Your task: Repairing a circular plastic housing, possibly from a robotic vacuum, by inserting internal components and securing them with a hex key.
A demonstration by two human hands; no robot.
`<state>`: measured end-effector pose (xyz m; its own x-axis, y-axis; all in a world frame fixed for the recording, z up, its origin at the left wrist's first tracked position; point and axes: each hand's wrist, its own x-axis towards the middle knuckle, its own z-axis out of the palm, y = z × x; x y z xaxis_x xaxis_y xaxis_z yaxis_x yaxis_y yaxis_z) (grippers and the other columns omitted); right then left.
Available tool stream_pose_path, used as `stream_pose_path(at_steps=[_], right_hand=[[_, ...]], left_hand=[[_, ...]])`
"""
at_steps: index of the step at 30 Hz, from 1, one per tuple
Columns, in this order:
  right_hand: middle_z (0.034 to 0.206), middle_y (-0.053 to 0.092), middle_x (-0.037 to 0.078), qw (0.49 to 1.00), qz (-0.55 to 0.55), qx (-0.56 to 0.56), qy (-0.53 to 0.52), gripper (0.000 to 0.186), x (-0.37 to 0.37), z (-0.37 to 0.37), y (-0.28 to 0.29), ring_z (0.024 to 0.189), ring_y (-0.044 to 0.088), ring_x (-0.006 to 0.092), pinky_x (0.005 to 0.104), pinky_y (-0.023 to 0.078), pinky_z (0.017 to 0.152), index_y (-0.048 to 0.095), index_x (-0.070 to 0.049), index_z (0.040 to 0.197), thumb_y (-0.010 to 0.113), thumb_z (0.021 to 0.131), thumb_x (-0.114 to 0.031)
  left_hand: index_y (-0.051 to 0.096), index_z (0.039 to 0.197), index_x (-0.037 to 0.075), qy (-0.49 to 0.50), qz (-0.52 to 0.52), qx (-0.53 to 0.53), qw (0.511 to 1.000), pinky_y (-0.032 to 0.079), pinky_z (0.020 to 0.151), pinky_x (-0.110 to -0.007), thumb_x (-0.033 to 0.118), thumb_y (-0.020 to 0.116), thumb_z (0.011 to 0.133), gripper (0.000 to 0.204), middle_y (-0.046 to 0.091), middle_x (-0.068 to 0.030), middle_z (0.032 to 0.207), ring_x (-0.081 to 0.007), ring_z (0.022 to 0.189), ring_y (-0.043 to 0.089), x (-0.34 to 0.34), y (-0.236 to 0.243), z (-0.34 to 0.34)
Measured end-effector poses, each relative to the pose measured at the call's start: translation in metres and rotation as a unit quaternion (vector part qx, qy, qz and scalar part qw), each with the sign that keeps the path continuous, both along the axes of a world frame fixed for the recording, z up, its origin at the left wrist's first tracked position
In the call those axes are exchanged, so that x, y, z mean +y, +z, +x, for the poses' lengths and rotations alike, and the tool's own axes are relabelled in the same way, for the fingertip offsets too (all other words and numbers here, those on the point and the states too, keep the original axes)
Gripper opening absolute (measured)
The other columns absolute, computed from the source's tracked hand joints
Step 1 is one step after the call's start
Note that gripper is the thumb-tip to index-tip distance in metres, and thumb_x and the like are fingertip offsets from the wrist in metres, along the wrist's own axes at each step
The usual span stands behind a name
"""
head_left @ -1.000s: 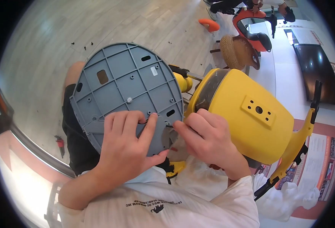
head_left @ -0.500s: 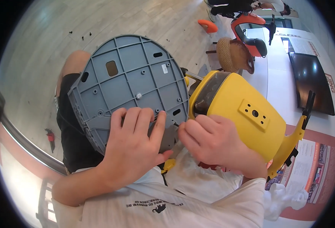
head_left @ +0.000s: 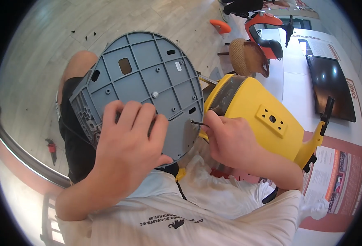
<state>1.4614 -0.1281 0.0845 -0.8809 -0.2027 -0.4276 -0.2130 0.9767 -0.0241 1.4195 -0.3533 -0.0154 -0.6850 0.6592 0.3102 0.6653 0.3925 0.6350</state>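
A large grey ribbed plastic panel (head_left: pixel 140 82) with a rounded far edge lies tilted across my lap. My left hand (head_left: pixel 129 139) grips it on the near left, its fingers bent over the ribs and its thumb by the near edge. In my right hand (head_left: pixel 232 139), a thin black hex key (head_left: pixel 198 123) is pinched between thumb and fingers. The key's tip meets the panel near its right edge, at a small hole or screw I cannot make out clearly. My fingers hide the other end of the key.
Right of the panel stands a yellow scooter body (head_left: pixel 250 106) with a handlebar (head_left: pixel 328 112). A red hex key holder (head_left: pixel 52 148) and several small dark screws (head_left: pixel 86 37) lie on the floor. Farther off are a wicker stool (head_left: pixel 242 57), an orange scooter (head_left: pixel 265 35) and a dark screen (head_left: pixel 332 88).
My left hand has slid left over the panel, uncovering its near right part. My right hand has shifted up and right, and more of the hex key shows.
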Motion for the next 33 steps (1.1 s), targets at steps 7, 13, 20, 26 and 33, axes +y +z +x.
stream_pose_path(at_steps=[7,13,20,26,33], right_hand=[[0.07,0.067,0.015,0.988,0.11,-0.098,0.036,0.032,-0.026,-0.023,0.015,0.062,0.068,0.0334,0.0407,0.054,0.056,0.051,-0.001,0.096,0.074,0.078,-0.014],[0.066,0.062,0.007,0.966,0.108,-0.084,0.22,0.022,-0.013,-0.03,0.015,0.059,0.069,0.0252,0.0369,0.051,0.05,0.053,-0.004,0.092,0.068,0.083,-0.016],[0.064,0.044,-0.001,0.91,0.172,0.006,0.377,0.018,0.001,-0.021,0.006,0.054,0.055,0.0122,0.0293,0.045,0.048,0.053,-0.01,0.079,0.07,0.079,-0.016],[0.07,0.062,0.006,0.975,0.117,-0.065,0.179,0.025,-0.007,-0.021,0.005,0.065,0.068,0.0248,0.0387,0.05,0.05,0.053,-0.005,0.094,0.071,0.079,-0.013],[0.069,0.065,0.013,0.992,0.088,-0.08,0.036,0.025,-0.013,-0.027,0.004,0.068,0.068,0.0345,0.044,0.053,0.059,0.051,-0.001,0.103,0.067,0.088,-0.012]], left_hand=[[0.066,0.092,0.004,-0.085,0.089,-0.054,0.991,0.045,0.089,-0.041,0.026,0.086,0.069,0.037,0.059,-0.009,0.095,-0.0278,0.097,0.056,0.035,-0.002,-0.004],[0.069,0.079,0.004,-0.12,0.137,-0.154,0.971,0.052,0.08,-0.04,0.01,0.077,0.077,0.01,0.062,-0.012,0.088,-0.0304,0.092,0.06,0.053,-0.023,-0.016],[0.069,0.078,0.003,-0.102,0.155,-0.134,0.973,0.053,0.08,-0.04,0.009,0.077,0.076,0.011,0.063,-0.0127,0.086,-0.031,0.089,0.061,0.057,-0.025,-0.016],[0.07,0.079,0.003,-0.078,0.135,-0.138,0.978,0.054,0.08,-0.041,0.011,0.076,0.077,0.01,0.065,-0.0117,0.087,-0.0306,0.09,0.063,0.062,-0.022,-0.023],[0.074,0.077,0.009,-0.045,0.116,-0.07,0.99,0.053,0.073,-0.042,0.012,0.076,0.076,0.004,0.061,-0.0068,0.079,-0.0292,0.083,0.063,0.07,-0.022,-0.024]])
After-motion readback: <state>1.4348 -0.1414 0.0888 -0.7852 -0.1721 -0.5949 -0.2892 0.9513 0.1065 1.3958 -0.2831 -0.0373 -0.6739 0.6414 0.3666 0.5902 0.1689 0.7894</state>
